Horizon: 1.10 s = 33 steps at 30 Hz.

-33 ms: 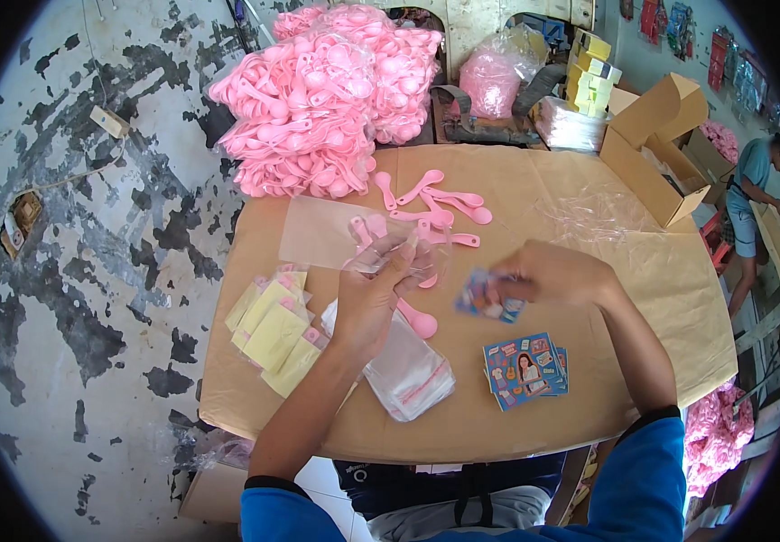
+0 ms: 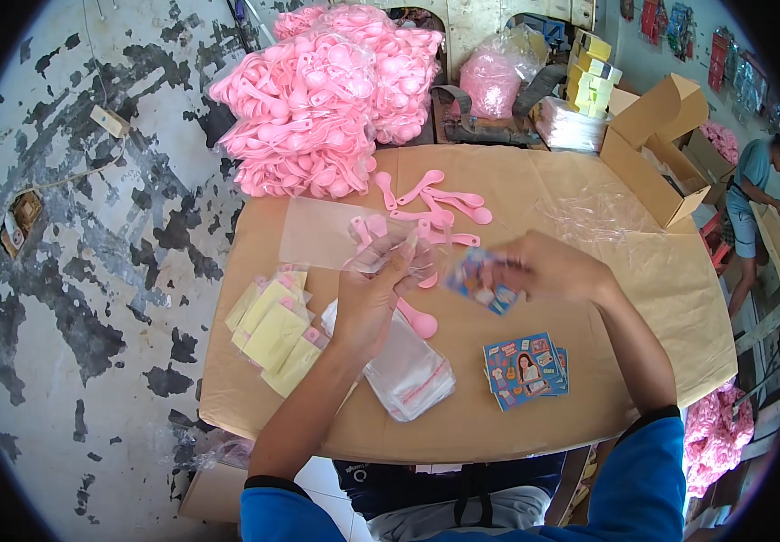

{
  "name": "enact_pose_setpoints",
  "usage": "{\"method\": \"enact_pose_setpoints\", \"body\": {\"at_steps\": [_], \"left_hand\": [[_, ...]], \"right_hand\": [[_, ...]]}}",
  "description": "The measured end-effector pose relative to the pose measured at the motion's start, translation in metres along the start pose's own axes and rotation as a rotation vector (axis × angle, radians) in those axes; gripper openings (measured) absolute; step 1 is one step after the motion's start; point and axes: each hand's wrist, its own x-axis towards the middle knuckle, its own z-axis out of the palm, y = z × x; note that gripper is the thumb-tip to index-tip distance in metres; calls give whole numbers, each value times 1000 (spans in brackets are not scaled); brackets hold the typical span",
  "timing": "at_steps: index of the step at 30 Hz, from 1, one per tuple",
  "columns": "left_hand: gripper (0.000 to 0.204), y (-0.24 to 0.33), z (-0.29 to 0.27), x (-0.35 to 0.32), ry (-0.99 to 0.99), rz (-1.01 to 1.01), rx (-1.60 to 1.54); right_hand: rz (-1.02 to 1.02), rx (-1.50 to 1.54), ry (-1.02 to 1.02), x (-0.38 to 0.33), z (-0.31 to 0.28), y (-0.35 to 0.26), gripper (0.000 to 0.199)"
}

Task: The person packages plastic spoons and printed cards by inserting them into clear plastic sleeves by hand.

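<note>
My left hand point(image 2: 374, 294) grips a clear plastic bag point(image 2: 318, 233), held out flat over the table with its wide part to the left. Between thumb and fingers, my right hand point(image 2: 557, 269) pinches a blue printed card point(image 2: 482, 282), blurred by motion, just right of the bag and apart from it. Below that card lies a stack of blue printed cards point(image 2: 525, 369). A pile of clear plastic bags point(image 2: 408, 375) rests under my left wrist. Pink measuring spoons point(image 2: 431, 203) are scattered beyond my hands, and one more spoon point(image 2: 419, 319) lies beside my left hand.
Filled packets with yellow cards point(image 2: 273, 325) lie left of my forearm. Large bags of pink spoons point(image 2: 309, 108) stand at the far left edge. An open cardboard box point(image 2: 656, 149) and crumpled clear plastic point(image 2: 598, 215) are at the far right. A person point(image 2: 751, 194) works beyond the table.
My right hand has shifted slightly left and away from me with the blue card, bringing it nearer the bag. My left hand stays in place.
</note>
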Motion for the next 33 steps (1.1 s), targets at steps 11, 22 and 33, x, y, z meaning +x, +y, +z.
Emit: {"method": "enact_pose_setpoints", "body": {"at_steps": [11, 22, 33], "left_hand": [[38, -1, -2, 4, 42, -10, 56], [24, -2, -2, -1, -93, -75, 483], [32, -15, 8, -10, -162, 116, 228]], "right_hand": [[130, 383, 400, 18, 16, -16, 22], [32, 384, 323, 22, 26, -14, 21], [30, 731, 482, 34, 56, -18, 20]]}}
